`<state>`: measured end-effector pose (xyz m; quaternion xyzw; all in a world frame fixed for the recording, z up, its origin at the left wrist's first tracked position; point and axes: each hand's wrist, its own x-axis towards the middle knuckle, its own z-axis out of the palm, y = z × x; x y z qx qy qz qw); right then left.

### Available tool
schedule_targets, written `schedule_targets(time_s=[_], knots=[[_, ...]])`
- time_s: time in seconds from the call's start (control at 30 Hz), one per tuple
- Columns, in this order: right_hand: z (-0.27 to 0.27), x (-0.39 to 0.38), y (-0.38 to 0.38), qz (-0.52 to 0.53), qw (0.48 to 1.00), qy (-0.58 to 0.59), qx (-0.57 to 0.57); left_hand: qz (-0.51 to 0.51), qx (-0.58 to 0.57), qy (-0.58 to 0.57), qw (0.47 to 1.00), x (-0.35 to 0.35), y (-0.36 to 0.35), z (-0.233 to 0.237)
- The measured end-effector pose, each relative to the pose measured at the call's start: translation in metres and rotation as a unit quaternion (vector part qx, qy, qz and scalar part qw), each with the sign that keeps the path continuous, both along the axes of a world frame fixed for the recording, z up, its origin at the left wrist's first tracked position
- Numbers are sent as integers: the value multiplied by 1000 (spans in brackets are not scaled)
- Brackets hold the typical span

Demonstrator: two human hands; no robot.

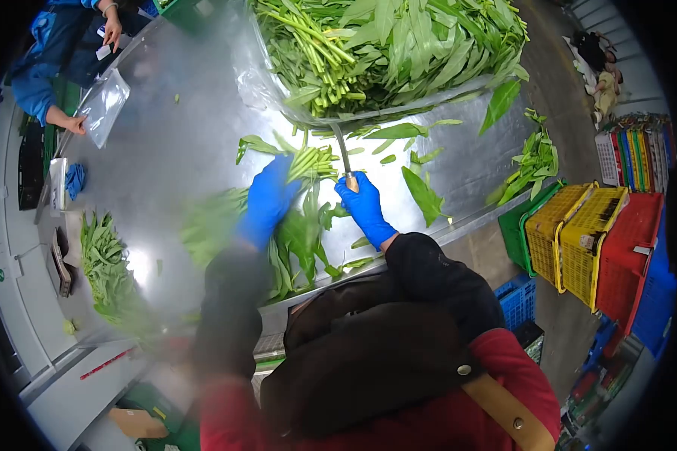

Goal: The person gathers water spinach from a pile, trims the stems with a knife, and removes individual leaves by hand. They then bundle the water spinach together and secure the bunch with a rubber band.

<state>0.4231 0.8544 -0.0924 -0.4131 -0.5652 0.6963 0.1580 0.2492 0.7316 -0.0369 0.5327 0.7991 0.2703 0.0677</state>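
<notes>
My left hand [269, 199], in a blue glove, is closed round a bunch of leafy greens [308, 164] whose pale cut stems point right. In my right hand [367, 207], also blue-gloved, is the wooden handle of a curved knife [343, 148]. The blade points up and away, just right of the stem ends. Long leaves hang below my left hand, over the near part of the metal table [192, 124]. Loose leaves [423, 195] lie right of the knife. Beyond it stands a plastic-lined container heaped with greens [429, 45].
More greens lie at the table's left [109, 263] and right [535, 159]. At the upper left a person in blue sleeves [34, 90] holds a clear plastic bag [107, 109]. Green, yellow and red crates [590, 237] stand right of the table. Other people are farther back.
</notes>
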Motion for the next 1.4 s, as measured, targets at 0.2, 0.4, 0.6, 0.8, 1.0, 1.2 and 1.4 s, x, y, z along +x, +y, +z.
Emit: schedule_targets(time_s=[0.2, 0.4, 0.6, 0.8, 1.0, 1.2, 1.4], knots=[[40, 32, -3, 63, 974, -2, 220, 42, -90, 53, 994, 8, 4, 5], [52, 3, -16, 214, 933, -108, 268, 92, -155, 33, 983, 12, 16, -1], [39, -20, -19, 254, 903, -213, 274, 90, -146, 65, 983, 13, 16, -7], [19, -46, -16, 262, 896, -239, 267, 111, -171, 86, 975, 18, 18, -9], [40, 47, -24, 314, 872, -282, 246, 167, -203, 90, 961, 18, 21, -13], [75, 106, 8, 320, 872, -240, 283, 180, -160, 59, 969, 14, 17, -7], [81, 96, 39, 185, 797, -195, 542, 156, 14, -192, 969, -7, -26, 46]])
